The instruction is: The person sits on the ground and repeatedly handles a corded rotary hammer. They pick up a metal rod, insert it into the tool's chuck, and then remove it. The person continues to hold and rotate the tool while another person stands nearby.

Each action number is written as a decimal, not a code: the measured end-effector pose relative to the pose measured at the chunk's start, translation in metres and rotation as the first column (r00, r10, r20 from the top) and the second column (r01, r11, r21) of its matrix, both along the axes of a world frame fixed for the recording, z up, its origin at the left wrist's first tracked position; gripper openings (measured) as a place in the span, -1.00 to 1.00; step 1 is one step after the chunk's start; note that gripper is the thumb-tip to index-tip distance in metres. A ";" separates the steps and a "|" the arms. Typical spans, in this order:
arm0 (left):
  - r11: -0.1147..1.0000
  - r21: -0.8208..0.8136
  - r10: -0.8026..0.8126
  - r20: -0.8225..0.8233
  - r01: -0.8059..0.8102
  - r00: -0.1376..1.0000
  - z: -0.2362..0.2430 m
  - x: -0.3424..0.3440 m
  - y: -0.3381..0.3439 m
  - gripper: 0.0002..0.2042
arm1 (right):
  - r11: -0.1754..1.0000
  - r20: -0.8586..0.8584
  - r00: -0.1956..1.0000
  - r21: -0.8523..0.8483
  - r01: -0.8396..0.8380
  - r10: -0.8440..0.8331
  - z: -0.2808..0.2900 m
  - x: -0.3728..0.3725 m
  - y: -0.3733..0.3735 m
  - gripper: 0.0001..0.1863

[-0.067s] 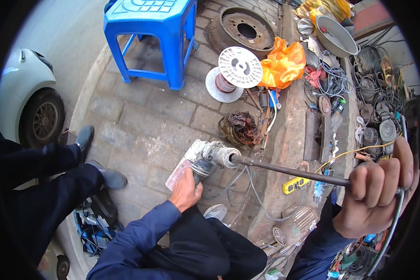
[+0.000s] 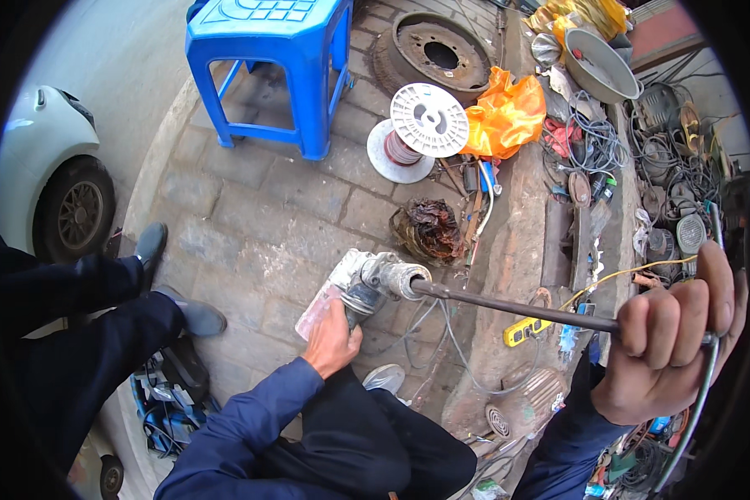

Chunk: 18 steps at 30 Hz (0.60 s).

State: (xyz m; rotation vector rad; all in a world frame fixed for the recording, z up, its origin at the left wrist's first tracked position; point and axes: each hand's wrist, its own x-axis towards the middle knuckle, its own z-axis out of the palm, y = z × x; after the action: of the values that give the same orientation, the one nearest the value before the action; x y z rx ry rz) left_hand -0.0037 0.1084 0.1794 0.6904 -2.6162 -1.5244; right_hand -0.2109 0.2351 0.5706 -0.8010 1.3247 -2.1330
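Note:
My left hand [image 2: 332,342] is closed around the body of a worn, dusty power tool [image 2: 377,273], which looks like a rotary hammer. A long dark metal rod [image 2: 517,308] runs from the round nose of the tool out to the right. Its near end disappears into that nose, so how deep it sits is hidden. At the other end, my right hand [image 2: 662,350] has its fingers wrapped around the rod where a thin metal crossbar [image 2: 698,408] crosses it. Below the tool, a grey cable [image 2: 462,367] loops over the paving.
Ahead stand a blue plastic stool [image 2: 267,83], a wire spool [image 2: 429,121] and a wheel rim [image 2: 442,54]. A plastic bag with dark contents [image 2: 433,229] lies beyond the tool. On the right are a yellow power strip [image 2: 525,331] and heaped parts. Another person's legs [image 2: 100,325] are at left.
My right hand and the crossbar have shifted slightly to the left, along with the rod's outer end. The left hand and the tool look unmoved.

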 end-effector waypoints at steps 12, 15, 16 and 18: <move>1.000 0.031 0.003 0.022 -0.004 1.000 0.003 0.000 -0.001 -0.53 | 0.994 0.095 0.990 0.026 -0.105 0.102 -0.036 0.007 -0.058 -0.61; 0.998 0.065 -0.021 0.056 0.018 0.998 0.002 -0.002 -0.004 -0.49 | 0.996 0.140 0.990 0.090 -0.023 0.010 -0.065 0.018 -0.064 -0.56; 0.997 0.075 -0.034 0.084 0.028 0.996 0.003 0.000 -0.006 -0.47 | 0.999 0.195 0.980 0.029 -0.034 0.028 -0.069 0.017 -0.064 -0.57; 0.998 0.061 0.000 0.028 -0.002 1.000 0.003 -0.001 -0.010 -0.50 | 0.998 0.177 0.982 -0.001 -0.063 0.062 -0.069 0.019 -0.064 -0.58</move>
State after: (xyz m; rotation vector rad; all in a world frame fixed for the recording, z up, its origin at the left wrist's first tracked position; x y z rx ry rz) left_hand -0.0045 0.0985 0.1821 0.7225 -2.5984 -1.6126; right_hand -0.1917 0.1715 0.5016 -0.6264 1.1975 -2.0977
